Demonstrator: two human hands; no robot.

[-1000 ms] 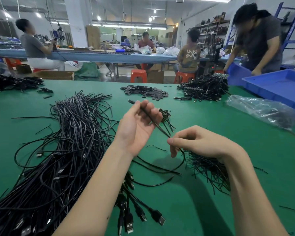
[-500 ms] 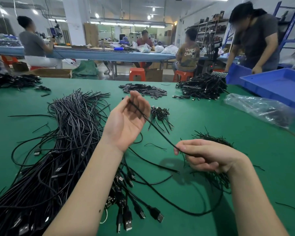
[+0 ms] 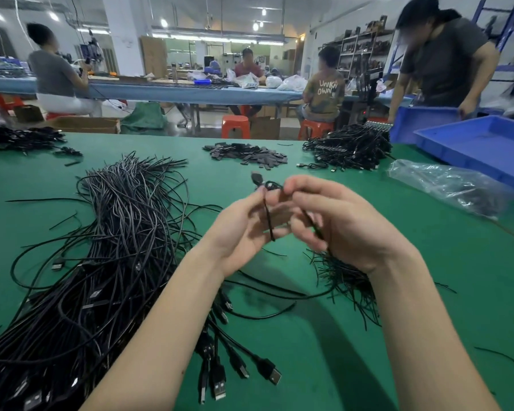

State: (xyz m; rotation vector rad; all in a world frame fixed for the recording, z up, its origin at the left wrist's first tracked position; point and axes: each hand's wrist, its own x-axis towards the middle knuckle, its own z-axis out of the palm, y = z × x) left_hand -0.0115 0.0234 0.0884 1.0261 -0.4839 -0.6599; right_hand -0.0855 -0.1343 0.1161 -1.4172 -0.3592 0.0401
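- Gripping one black cable (image 3: pixel 269 221) between them, the left hand (image 3: pixel 244 232) and right hand (image 3: pixel 341 223) meet above the middle of the green desk (image 3: pixel 442 277), lifted clear of its surface.
- One USB plug (image 3: pixel 255 177) of that cable sticks up just above the fingertips, with the cable bunched in a small loop beside it.
- The left fingers (image 3: pixel 260 198) curl round the strand that runs down the palm. The right fingers (image 3: pixel 303 185) are bent and pinch the loop at the top. Both are slightly blurred.
- One bundle of thin black ties (image 3: pixel 347 280) lies on the desk under the right wrist.
- One big heap of cables (image 3: pixel 107 232) fills the left side, with at least four loose plugs (image 3: pixel 275 375) fanned out at its near end.
- Farther off lie one pile of flat black pieces (image 3: pixel 247 155), one smaller cable pile (image 3: pixel 350 146), one clear plastic bag (image 3: pixel 445 185) and two blue trays (image 3: pixel 481 143).
- Four other people are in view: three sit at the long blue desk (image 3: pixel 190 93) behind and one stands bent over the trays.
- Half a second earlier the hands were apart, with the left palm open under a stretched cable and the right pinching it low by the ties. Now they have closed together and risen, and the cable is gathered up with its plug on top.
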